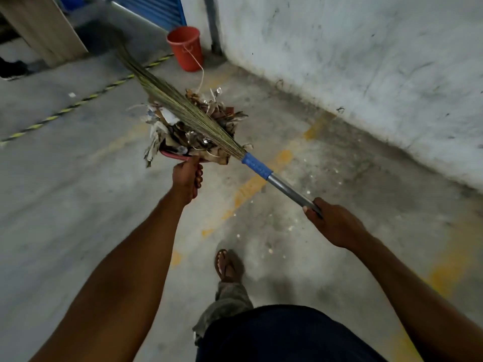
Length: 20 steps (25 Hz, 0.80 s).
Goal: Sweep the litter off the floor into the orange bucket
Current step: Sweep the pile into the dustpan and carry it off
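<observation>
Open floor [232, 83] leads to the orange bucket [186, 52]. A wall [352, 53] hems its right; a cord [202, 74] trails before it.

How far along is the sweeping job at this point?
Done: a heap of litter sits gathered on the dustpan. In hand: the left hand grips the dustpan and the right hand holds the broom across the heap, with the bucket ahead by the wall. Left: tipping the load into the bucket; pale specks lie on the floor.
</observation>
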### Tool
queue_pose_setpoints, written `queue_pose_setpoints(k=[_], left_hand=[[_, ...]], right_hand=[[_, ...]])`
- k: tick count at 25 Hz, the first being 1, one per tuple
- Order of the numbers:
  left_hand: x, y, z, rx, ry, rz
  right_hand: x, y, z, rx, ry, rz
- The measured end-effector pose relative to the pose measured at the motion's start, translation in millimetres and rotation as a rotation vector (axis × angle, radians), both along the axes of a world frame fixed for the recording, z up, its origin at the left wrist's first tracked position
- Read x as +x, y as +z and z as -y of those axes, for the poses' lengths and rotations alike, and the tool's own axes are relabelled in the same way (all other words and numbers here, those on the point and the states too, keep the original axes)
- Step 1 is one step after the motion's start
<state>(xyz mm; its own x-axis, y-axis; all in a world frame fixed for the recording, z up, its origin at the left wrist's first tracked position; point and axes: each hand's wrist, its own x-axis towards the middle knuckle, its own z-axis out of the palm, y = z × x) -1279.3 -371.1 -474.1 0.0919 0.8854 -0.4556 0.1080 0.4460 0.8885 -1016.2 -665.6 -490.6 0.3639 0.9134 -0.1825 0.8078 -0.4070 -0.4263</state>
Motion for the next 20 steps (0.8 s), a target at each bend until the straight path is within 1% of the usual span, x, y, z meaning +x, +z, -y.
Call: queue_pose_setpoints(k=[9,17,20], left_hand=[[21,16,-289,0.003,-0.051,-0.017],[82,2,-532,0.008,-0.040,0.011],[103,-1,-623,0.005,-0.024,0.017]], right_hand=[[4,1,-269,0.049,-0.039,-0.033],[72,-7,-516,0.059,-0.015,0.011],[102,-10,-610,0.049,0.029,-0.035]])
